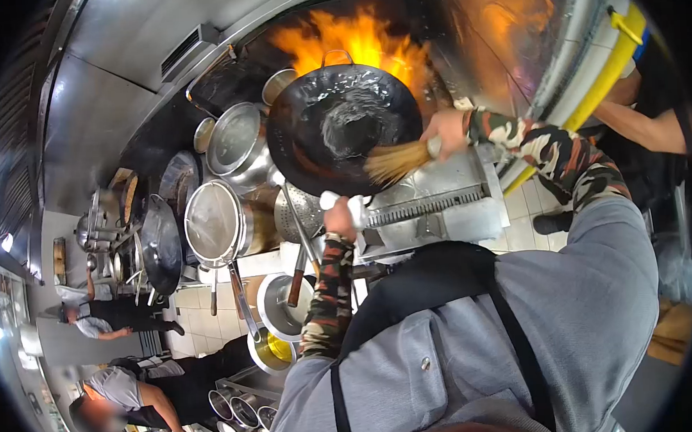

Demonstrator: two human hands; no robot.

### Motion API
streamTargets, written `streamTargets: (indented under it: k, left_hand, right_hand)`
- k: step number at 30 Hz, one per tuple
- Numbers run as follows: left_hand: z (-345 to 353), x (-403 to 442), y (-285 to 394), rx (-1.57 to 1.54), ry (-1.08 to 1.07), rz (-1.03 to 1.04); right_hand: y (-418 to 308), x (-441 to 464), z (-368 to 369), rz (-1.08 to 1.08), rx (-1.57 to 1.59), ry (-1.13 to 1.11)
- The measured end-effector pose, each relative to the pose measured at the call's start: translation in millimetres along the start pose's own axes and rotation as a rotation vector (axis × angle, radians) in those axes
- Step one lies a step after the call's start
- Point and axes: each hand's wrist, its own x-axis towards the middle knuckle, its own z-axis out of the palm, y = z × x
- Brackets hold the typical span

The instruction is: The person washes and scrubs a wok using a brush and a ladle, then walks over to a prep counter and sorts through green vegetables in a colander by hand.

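A large dark wok [311,139] with water in it stands tilted over the burner, with tall orange flames [352,40] behind its far rim. My left hand [341,218] is closed around a folded white cloth [349,208] at the wok's near edge; the handle beneath the cloth is hidden. In my right hand [449,135] is a straw wok brush [402,161], gripped at its bound end. Its bristles reach over the right rim of the wok, near the water.
Left of the wok are a steel pot [236,143], a mesh strainer [213,221] and a perforated ladle [287,213]. A pot of yellow oil [273,350] sits lower left. Two co-workers are at left; another person's arm [639,126] enters at right, beside a yellow pole [605,81].
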Motion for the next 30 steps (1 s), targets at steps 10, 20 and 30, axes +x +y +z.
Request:
streamTargets:
  k: [10,20,30]
  left_hand:
    - [-59,-7,-7,0.555,0.103,0.294]
    - [-73,-7,0,0.052,0.303,0.366]
    - [-85,-57,61,0.222,0.304,0.569]
  right_hand:
    - [23,-35,-73,0.578,0.471,0.424]
    - [69,9,-22,0.54,0.086,0.358]
    - [27,-38,54,0.666,0.641,0.628]
